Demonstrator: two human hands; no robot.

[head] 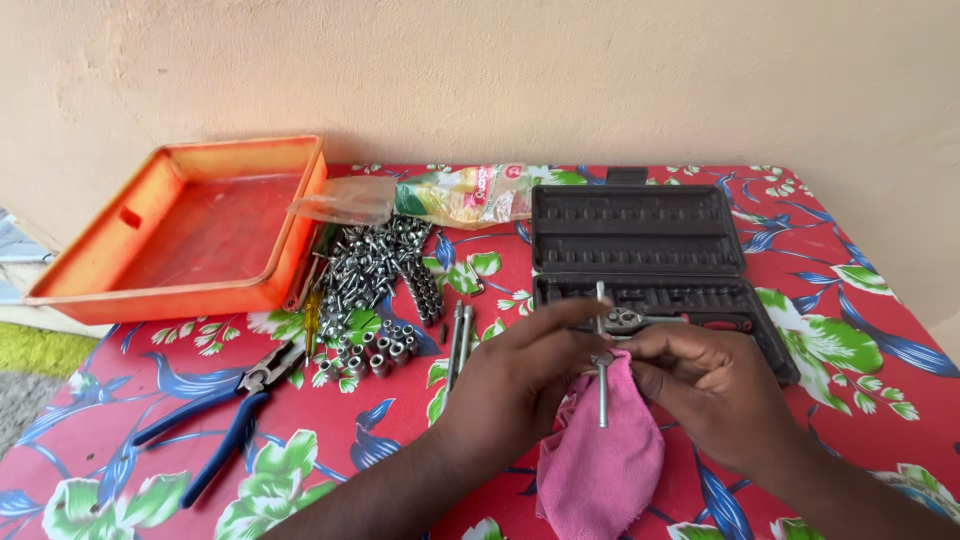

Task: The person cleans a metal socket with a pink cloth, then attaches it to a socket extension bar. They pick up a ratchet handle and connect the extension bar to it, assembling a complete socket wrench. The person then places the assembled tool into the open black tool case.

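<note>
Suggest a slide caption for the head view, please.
Both hands, left and right, hold a metal bar over a pink cloth.

Floral red table (860, 250): orange tray (190, 225), black case (640, 250), pliers (215, 415), sockets (375, 280), pink cloth (600, 460).

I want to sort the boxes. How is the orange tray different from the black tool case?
The orange tray is one open, shallow bin with a bare bottom; the black tool case is hinged open, with ribbed slots inside. The orange tray sits at the table's far left; the black tool case lies right, beyond the hands. Both are plastic and lie open.
</note>
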